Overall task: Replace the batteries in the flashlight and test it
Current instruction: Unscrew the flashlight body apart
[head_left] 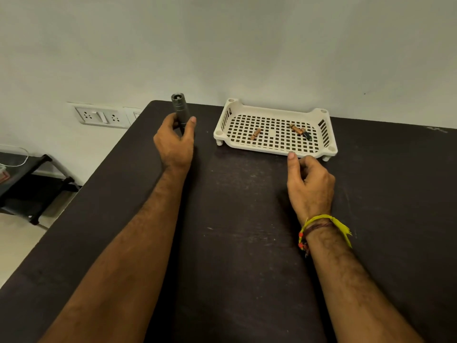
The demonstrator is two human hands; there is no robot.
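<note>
My left hand (pixel 174 144) grips a small grey metal flashlight (pixel 180 108), held upright above the far left part of the dark table (pixel 235 243). A cream perforated tray (pixel 274 148) stands to its right by the wall. In the tray lie one copper-coloured battery (pixel 255 134) at the left and two more batteries (pixel 300 131) at the right, one with a dark end. My right hand (pixel 309 184) hovers just in front of the tray's near rim, fingers loosely curled and holding nothing.
A white wall runs behind the table, with a socket and switch panel (pixel 102 116) at the left. Beyond the table's left edge a black stand (pixel 32 184) sits on the floor.
</note>
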